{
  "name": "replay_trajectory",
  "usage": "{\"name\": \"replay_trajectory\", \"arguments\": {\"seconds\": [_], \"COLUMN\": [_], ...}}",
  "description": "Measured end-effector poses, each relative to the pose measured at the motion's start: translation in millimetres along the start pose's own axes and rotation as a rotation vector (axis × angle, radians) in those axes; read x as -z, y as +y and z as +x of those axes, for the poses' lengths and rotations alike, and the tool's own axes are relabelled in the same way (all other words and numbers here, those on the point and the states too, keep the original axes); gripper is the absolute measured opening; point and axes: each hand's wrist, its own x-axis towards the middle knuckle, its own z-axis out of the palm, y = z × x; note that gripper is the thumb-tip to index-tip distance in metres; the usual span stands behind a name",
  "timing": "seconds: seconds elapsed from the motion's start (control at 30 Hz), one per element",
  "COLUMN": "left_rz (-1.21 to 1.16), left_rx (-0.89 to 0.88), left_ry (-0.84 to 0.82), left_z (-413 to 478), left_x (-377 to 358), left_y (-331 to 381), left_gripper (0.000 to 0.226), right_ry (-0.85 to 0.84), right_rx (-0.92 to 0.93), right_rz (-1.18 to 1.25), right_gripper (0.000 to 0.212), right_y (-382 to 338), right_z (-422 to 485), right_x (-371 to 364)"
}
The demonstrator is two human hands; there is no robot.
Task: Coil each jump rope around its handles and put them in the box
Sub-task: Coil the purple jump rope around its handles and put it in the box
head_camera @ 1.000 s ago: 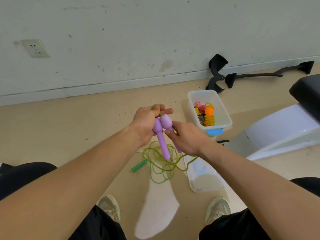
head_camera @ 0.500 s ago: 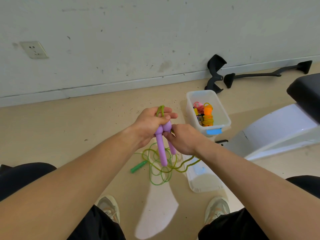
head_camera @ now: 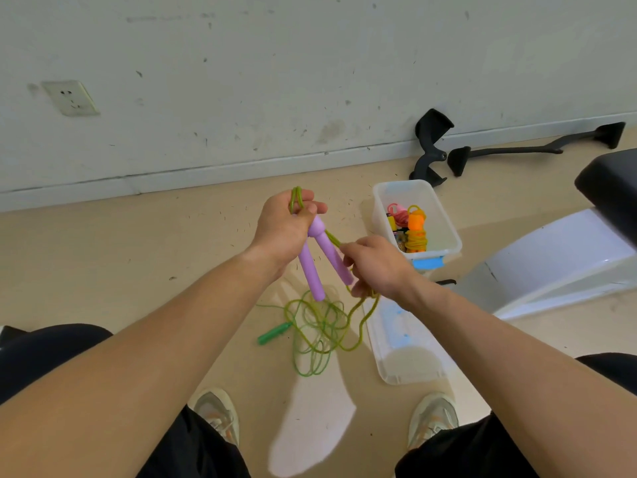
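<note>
Coiling stage, judging by the hold: squeezing the top ends of both purple handles [head_camera: 312,270] together in left grip [head_camera: 282,229], fingers curled round them, letting the shafts splay downward and a short loop of yellow-green rope [head_camera: 332,239] poke up above the fingers, probably bunching the pair into one core for winding. Pinching the same rope just beside the nearer handle with right grip [head_camera: 375,267], fingers closed on it, seemingly gathering slack for a wrap. Trailing the rest down to the floor [head_camera: 172,257], mingling there with a brighter green rope [head_camera: 295,357] and its green handle [head_camera: 275,333]; risking a snag when drawing it up. Leaving box [head_camera: 444,219] open just beyond right grip, holding an orange coiled rope [head_camera: 416,236], with lid [head_camera: 406,360] lying on the floor near the shoes. Skipping black gear [head_camera: 431,146] against the wall, well apart.
</note>
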Motion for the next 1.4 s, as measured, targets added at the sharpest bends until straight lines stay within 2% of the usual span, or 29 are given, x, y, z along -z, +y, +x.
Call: {"name": "replay_trajectory", "arguments": {"seconds": [0.1,0.17,0.23,0.33,0.4,0.5,0.63,0.77,0.9,1.07,1.13,1.2,1.3,1.37,1.4], "left_rz": [0.127,0.145,0.131,0.107,0.101,0.078,0.02,0.006,-0.008,0.003,0.014,0.016,0.005,0.001,-0.006], "left_rx": [-0.058,-0.065,-0.055,-0.041,-0.041,-0.055,-0.059,-0.089,-0.102,-0.141,-0.162,-0.177,-0.202,-0.22,-0.226], "left_ry": [0.068,0.148,0.224,0.276,0.291,0.337,0.386,0.38,0.408,0.409,0.388,0.34,0.235,0.164,0.133], "left_z": [0,2,4,3,3,8,14,14,17,19,17,14,6,1,0], "left_x": [-2,-1,-1,-6,-7,0,8,11,19,22,21,18,11,7,6], "left_y": [-3,-4,-6,-5,-5,1,11,17,22,29,32,34,38,41,41], "left_gripper": [0.022,0.027,0.027,0.026,0.026,0.026,0.024,0.025,0.027,0.028,0.028,0.028,0.026,0.024,0.024], "right_ry": [-0.083,-0.12,-0.143,-0.219,-0.246,-0.223,-0.115,-0.228,-0.26,-0.253,-0.251,-0.234,-0.208,-0.182,-0.145], "right_rx": [-0.052,-0.007,0.089,0.214,0.195,0.12,0.166,0.077,-0.037,-0.102,-0.111,-0.093,-0.023,0.03,0.07], "right_rz": [0.185,0.279,0.241,0.025,0.059,0.225,0.124,0.079,-0.181,-0.645,-0.756,-0.674,-0.343,-0.194,-0.133], "right_gripper": [0.036,0.029,0.024,0.053,0.062,0.048,0.03,0.026,0.018,0.029,0.037,0.057,0.085,0.084,0.071], "right_y": [-1,-4,-5,-2,1,4,6,14,40,67,65,61,45,31,26], "right_z": [0,-2,-7,-16,-18,-16,-15,-10,1,12,12,12,7,7,9], "right_x": [1,-7,-20,-39,-45,-45,-46,-30,-21,-16,-13,-13,-17,-19,-20]}}
